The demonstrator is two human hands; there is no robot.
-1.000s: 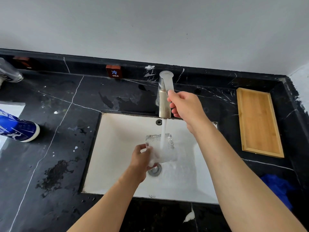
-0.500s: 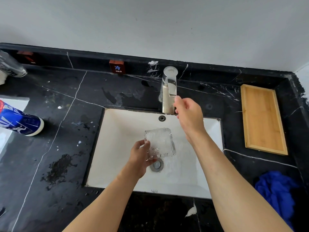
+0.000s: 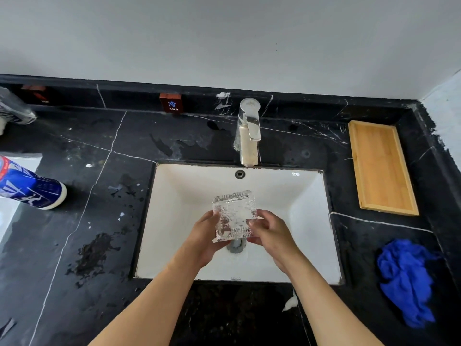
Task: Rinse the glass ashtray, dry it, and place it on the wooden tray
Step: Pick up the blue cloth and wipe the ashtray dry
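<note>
Fingers of the left hand (image 3: pixel 207 236) and right hand (image 3: pixel 270 231) curl around opposite sides of the square glass ashtray (image 3: pixel 234 216), holding it tilted above the drain (image 3: pixel 235 245) of the white sink (image 3: pixel 311 208). Whether the ashtray holds water cannot be told. Behind the sink stands the faucet (image 3: pixel 249 136); to the sink's right lie the empty wooden tray (image 3: pixel 379 168) and, nearer the person, a crumpled blue cloth (image 3: pixel 406 280). To the sink's left lies a blue can (image 3: pixel 30 188).
</note>
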